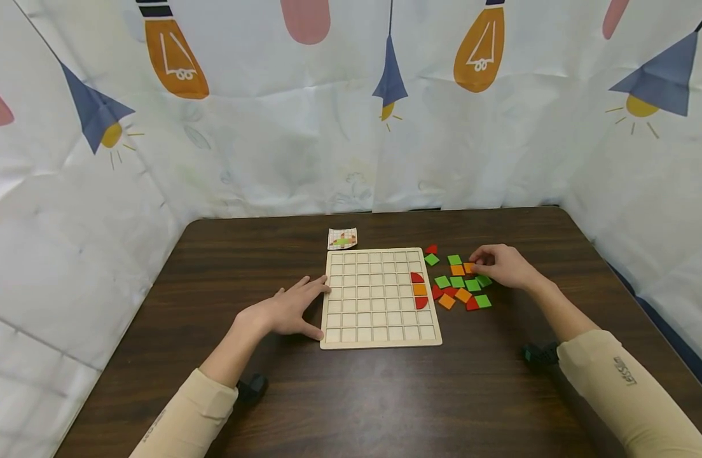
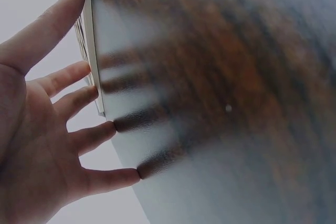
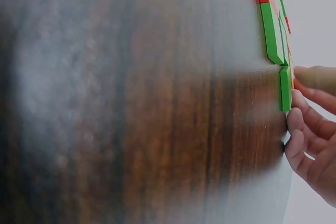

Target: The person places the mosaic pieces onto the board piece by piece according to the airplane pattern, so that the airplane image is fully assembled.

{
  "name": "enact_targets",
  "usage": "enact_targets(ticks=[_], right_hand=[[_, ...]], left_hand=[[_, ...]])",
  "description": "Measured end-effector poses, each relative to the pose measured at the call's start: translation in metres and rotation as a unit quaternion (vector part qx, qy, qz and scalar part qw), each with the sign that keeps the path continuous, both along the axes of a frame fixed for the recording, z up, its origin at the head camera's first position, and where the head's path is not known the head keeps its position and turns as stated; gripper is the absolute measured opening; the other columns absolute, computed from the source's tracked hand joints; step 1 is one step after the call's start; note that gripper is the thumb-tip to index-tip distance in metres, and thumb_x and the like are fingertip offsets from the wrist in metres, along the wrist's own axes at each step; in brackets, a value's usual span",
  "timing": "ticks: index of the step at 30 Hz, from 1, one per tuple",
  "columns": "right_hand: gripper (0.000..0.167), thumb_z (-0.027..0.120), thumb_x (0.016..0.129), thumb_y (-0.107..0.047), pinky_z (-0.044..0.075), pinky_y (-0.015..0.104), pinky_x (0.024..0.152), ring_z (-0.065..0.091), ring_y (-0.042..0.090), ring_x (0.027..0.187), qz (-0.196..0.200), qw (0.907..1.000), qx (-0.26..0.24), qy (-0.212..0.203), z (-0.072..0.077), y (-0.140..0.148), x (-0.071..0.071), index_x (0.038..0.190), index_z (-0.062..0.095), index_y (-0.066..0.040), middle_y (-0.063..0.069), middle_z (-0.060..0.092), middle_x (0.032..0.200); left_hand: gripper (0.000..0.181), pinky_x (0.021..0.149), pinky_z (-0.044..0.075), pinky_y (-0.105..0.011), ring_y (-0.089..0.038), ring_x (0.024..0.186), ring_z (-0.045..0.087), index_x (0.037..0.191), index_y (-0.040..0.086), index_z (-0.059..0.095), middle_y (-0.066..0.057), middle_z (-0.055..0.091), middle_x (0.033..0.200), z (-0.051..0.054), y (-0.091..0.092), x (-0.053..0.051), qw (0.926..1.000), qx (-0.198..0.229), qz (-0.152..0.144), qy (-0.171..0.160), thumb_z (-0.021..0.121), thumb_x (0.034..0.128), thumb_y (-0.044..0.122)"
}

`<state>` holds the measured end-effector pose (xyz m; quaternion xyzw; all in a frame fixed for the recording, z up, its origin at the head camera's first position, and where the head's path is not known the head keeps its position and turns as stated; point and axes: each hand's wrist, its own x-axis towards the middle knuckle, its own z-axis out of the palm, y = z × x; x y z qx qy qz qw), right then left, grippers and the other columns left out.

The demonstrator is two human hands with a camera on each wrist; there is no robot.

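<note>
Spreading my left hand (image 1: 288, 310) against the board (image 1: 379, 346), in the head view I pinch an orange tile (image 1: 468, 268) to its right with my right hand (image 1: 504, 266). The left wrist view shows my thumb (image 2: 52, 27) touching the board; the right wrist view, a green tile (image 3: 285, 88) by my curled fingers (image 3: 296, 142).

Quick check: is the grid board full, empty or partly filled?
Partly filled: in the head view, the grid board holds an orange square between two red pieces in its rightmost column; the other cells are bare.
</note>
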<state>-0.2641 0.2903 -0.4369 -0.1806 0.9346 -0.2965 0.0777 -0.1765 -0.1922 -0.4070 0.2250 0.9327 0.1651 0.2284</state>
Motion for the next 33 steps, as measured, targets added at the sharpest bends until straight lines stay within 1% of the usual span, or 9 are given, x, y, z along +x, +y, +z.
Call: enact_targets(ticks=[5, 9, 17, 24, 29, 33], right_hand=[[0.021, 0.070, 0.099, -0.015, 0.047, 0.036, 0.068, 0.056, 0.021, 0.077, 0.008, 0.9999, 0.001, -0.010, 0.0015, -0.0019, 0.0018, 0.114, 0.071, 0.000, 0.004, 0.064, 0.092], [0.022, 0.073, 0.097, -0.012, 0.045, 0.036, 0.066, 0.054, 0.021, 0.076, 0.015, 0.9998, 0.002, -0.012, 0.0020, -0.0021, 0.0026, 0.114, 0.071, 0.001, 0.004, 0.063, 0.092], [0.022, 0.073, 0.097, -0.014, 0.046, 0.034, 0.065, 0.055, 0.021, 0.076, 0.005, 0.9999, 0.002, -0.013, 0.0045, -0.0006, 0.0018, 0.113, 0.072, 0.001, 0.005, 0.064, 0.091], [0.025, 0.074, 0.096, -0.015, 0.047, 0.035, 0.069, 0.056, 0.021, 0.078, 0.002, 0.9997, 0.003, -0.023, 0.0036, 0.0001, 0.0005, 0.114, 0.071, 0.002, 0.005, 0.064, 0.090], [0.025, 0.074, 0.096, -0.014, 0.047, 0.036, 0.069, 0.057, 0.022, 0.077, 0.000, 0.9997, 0.000, -0.024, 0.0032, 0.0003, -0.0016, 0.114, 0.071, 0.003, 0.004, 0.065, 0.089], [0.026, 0.074, 0.096, -0.017, 0.049, 0.037, 0.070, 0.059, 0.021, 0.079, -0.007, 0.9996, 0.006, -0.025, 0.0015, 0.0002, -0.0033, 0.113, 0.072, 0.002, 0.004, 0.067, 0.091]], left_hand=[[0.092, 0.111, 0.014, -0.077, -0.040, 0.155, 0.008, 0.158, 0.014, 0.039, -0.011, 0.013, 0.171, -0.0023, -0.0010, -0.0002, 1.0000, -0.002, -0.002, 0.001, 0.083, 0.0852, 0.048], [0.092, 0.111, 0.015, -0.077, -0.040, 0.155, 0.009, 0.158, 0.013, 0.039, -0.011, 0.013, 0.171, -0.0024, -0.0012, -0.0001, 1.0000, -0.001, -0.002, 0.000, 0.083, 0.0852, 0.048], [0.091, 0.112, 0.016, -0.076, -0.040, 0.155, 0.008, 0.158, 0.013, 0.038, -0.011, 0.012, 0.171, -0.0011, 0.0012, -0.0006, 1.0000, -0.002, -0.003, -0.003, 0.083, 0.0858, 0.047], [0.092, 0.112, 0.015, -0.076, -0.039, 0.155, 0.007, 0.158, 0.014, 0.038, -0.011, 0.011, 0.171, 0.0000, 0.0007, -0.0007, 1.0000, -0.005, -0.003, -0.004, 0.083, 0.0859, 0.046], [0.092, 0.112, 0.016, -0.076, -0.040, 0.155, 0.008, 0.158, 0.013, 0.038, -0.011, 0.012, 0.171, -0.0009, 0.0003, -0.0014, 1.0000, 0.000, -0.004, 0.000, 0.083, 0.0856, 0.046], [0.091, 0.111, 0.016, -0.077, -0.040, 0.155, 0.008, 0.158, 0.013, 0.038, -0.012, 0.012, 0.171, -0.0011, -0.0001, -0.0016, 1.0000, 0.002, -0.006, 0.001, 0.084, 0.0857, 0.046]])
